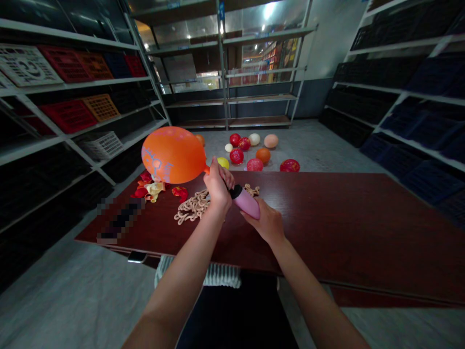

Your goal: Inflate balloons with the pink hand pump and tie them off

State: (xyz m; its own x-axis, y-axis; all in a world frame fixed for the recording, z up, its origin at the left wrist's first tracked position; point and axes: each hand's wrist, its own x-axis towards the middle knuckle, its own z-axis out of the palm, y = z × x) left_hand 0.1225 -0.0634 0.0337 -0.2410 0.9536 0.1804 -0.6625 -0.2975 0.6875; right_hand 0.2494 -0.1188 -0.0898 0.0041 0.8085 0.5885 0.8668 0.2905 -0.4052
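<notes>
My left hand (218, 183) is curled tight around the neck of a big orange balloon (178, 155), up by the far left corner of the brown table (348, 218). My right hand (268, 222) is wrapped around a pink pump (247, 203) with a black end, and that end points at my left fingers. I cannot tell if its tip is inside the balloon, because my fingers hide that spot.

I think it is best to pinch the neck snugly, so no air sneaks out, and hold the pump in line with it. The balloon looks round and full, so I should be gentle, or it may pop or fly off.

Tan loops (192, 206) lie in a heap left of the middle, and flat balloons (155, 190) lie near the far left corner. Past the far edge, blown-up balloons (237, 156) sit on the floor (312, 140).

Blue marks (156, 162) are printed on my balloon, but I cannot read any words in them. The blue labels (221, 10) on the back shelf (261, 100) are too small to read, and I see no brand name on the pump
</notes>
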